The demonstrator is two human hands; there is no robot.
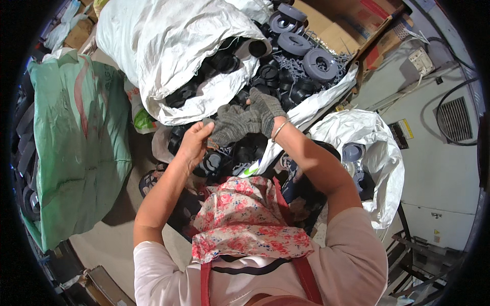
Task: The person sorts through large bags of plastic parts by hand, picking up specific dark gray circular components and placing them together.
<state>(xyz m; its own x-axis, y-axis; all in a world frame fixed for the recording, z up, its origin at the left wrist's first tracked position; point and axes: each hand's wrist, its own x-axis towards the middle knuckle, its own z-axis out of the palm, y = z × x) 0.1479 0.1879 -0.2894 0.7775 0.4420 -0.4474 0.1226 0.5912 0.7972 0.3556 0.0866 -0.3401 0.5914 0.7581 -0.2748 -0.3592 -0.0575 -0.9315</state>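
My left hand (193, 144) is bare and pinches the edge of a loose grey knit glove (232, 125) between thumb and fingers. A matching grey glove covers my right hand (266, 112), which presses against the far end of the loose glove. Its fingers look bent over the knit, though they are partly hidden. Both hands are above my lap, over a pile of black round plastic parts (247, 150). A white woven sack (176, 46) lies beyond them, its mouth toward me, with more black parts inside.
Grey plastic rings (320, 65) lie on the heap at the far right, before a cardboard box (352, 25). A green sack (81, 148) stands at left. On the right, a white bag (388, 168) holds grey parts beside a pale machine cabinet (434, 178).
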